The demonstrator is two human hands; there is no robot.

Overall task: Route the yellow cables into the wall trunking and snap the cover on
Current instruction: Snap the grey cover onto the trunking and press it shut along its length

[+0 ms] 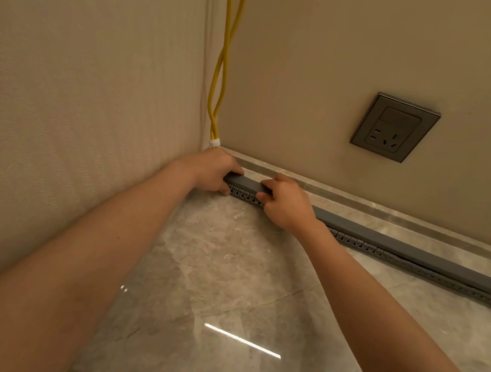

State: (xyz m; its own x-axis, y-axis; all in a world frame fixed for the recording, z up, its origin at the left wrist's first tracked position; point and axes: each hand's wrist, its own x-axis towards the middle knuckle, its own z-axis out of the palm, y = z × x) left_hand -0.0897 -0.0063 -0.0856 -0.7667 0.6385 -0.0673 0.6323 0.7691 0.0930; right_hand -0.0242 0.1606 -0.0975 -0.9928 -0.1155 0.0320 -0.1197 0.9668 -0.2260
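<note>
Pressing the cover [248,183] onto the trunking [357,242] along the skirting, you grip it with your left hand [211,169] and right hand [286,202], fingers curled over the top. The 2 cables [218,85] drop down the corner and vanish behind your left hand. Farther right, a dark gap suggests the cover isn't fully snapped on.

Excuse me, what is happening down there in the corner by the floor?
A person is working with both bare hands on the grey trunking that runs along the foot of the wall. The left hand grips the cover at its corner end, and the right hand grips it just beside. Two yellow cables, bound by a white tie, come down the corner and pass out of sight behind the left hand. Farther right a dark gap shows under the cover, so it seems not fully snapped on.
</note>
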